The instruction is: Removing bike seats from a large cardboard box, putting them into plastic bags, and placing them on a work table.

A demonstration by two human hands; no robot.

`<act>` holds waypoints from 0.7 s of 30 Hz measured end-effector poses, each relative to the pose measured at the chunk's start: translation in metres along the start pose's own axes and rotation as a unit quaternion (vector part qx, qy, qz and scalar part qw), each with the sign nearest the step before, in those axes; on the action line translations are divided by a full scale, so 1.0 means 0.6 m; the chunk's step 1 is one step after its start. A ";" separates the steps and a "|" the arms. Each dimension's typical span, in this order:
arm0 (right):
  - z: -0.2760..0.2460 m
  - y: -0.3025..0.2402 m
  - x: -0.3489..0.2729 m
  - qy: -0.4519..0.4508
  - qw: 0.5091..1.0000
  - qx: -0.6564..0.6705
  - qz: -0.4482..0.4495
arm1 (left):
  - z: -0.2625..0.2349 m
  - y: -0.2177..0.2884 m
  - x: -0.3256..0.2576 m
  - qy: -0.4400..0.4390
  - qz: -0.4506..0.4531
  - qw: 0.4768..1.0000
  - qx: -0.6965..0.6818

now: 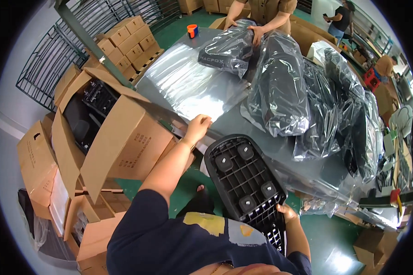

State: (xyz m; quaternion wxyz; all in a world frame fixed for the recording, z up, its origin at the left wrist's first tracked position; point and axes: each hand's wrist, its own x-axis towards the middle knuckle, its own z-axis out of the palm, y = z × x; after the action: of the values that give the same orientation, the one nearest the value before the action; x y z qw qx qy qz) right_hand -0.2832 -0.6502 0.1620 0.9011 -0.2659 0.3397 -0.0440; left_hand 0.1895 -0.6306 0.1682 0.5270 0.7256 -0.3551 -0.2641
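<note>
My right hand point(287, 213) grips the side edge of a long black seat point(250, 176), held tilted in front of my body. Its ribbed plastic underside faces me, with several square pads carrying metal bolts; the lower end runs down beside my right forearm. Out to the left, my left hand point(198, 129) is closed at the near edge of the table, its fingertips pinching the edge of flat clear plastic bags point(183, 85) that shine with glare. Wrapped black seats point(284, 87) lie on the grey table point(225, 117) to the right.
Across the table a co-worker's hands point(257, 34) rest on another bagged seat point(229, 48). An orange and blue tape roll point(192, 31) stands at the far left. An open carton point(119, 142) with black parts is at my left. Stacked boxes point(128, 41) stand behind it.
</note>
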 end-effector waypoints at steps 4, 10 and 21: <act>-0.040 -0.008 0.018 0.017 1.000 0.021 0.015 | 0.060 -0.016 0.149 0.073 0.070 0.960 0.260; -0.004 -0.038 0.046 0.075 0.993 0.076 0.043 | 0.089 -0.070 0.202 0.090 0.090 0.891 0.436; 0.067 -0.124 0.154 0.058 0.995 0.057 0.056 | 0.001 -0.089 0.246 0.019 -0.052 0.996 0.067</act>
State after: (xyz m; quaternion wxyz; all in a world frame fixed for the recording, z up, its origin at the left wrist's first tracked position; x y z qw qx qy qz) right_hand -0.1791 -0.7196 0.1707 0.8944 -0.1918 0.4031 -0.0282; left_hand 0.2915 -0.7376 0.1157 0.4694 0.7815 -0.3240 -0.2527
